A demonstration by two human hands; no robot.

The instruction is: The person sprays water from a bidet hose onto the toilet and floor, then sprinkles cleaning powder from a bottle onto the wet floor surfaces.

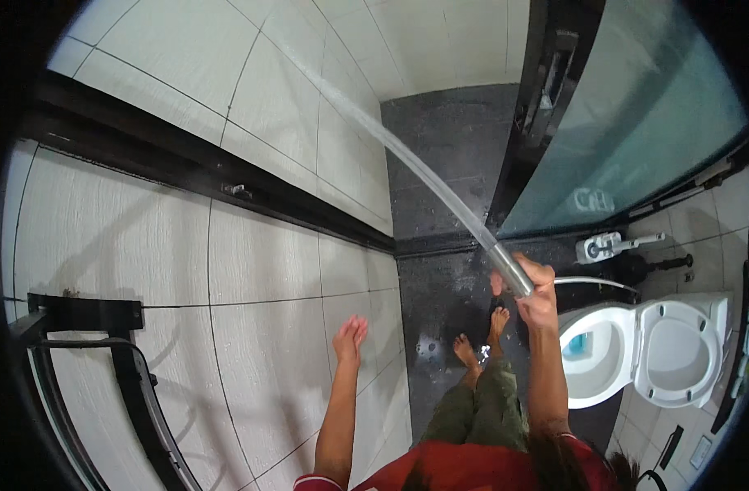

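My right hand (537, 291) is closed around a metal handheld sprayer (511, 269) with a pale hose (595, 280) running from behind it towards the toilet side. A jet of water (430, 178) leaves its end and reaches up and left towards the tiled wall (276, 123). My left hand (350, 337) is held out in front of the white wall tiles, holding nothing, its fingers close to one another; whether it touches the wall cannot be told.
At right stands a white toilet (601, 356) with its lid raised. A toilet brush holder (601, 247) and a black plunger (651, 265) are behind it. A glass door (614, 135) stands upper right. The dark floor (436, 307) looks wet. A black rack (86, 313) hangs lower left.
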